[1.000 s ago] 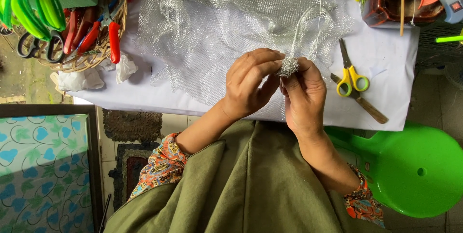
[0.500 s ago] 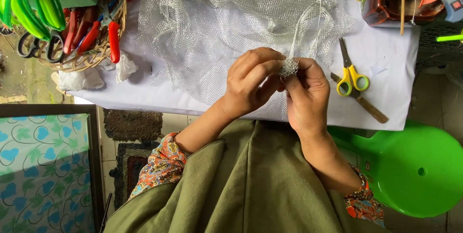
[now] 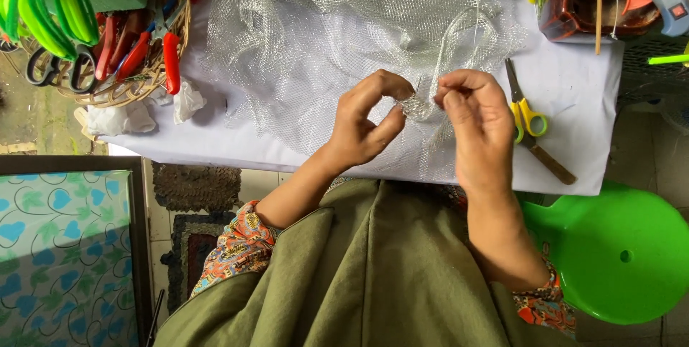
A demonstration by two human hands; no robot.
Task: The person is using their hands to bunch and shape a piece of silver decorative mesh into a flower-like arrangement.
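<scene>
I see the left hand (image 3: 362, 121) and right hand (image 3: 477, 114) pinch a small mesh wad (image 3: 415, 107) between fingertips, above the near table (image 3: 215, 147) edge. Scissors (image 3: 525, 110) lie just right. Loose mesh (image 3: 344, 24) spreads beyond; a basket (image 3: 154, 78) sits far left.

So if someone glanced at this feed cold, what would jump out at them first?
Probably the two hands at the centre: the left hand and right hand pinch a small bunched piece of silver mesh between their fingertips. Behind them a big crumpled sheet of silver netting covers the white table. Yellow-handled scissors lie just right of the right hand, and a bright green stool sits at lower right.
</scene>
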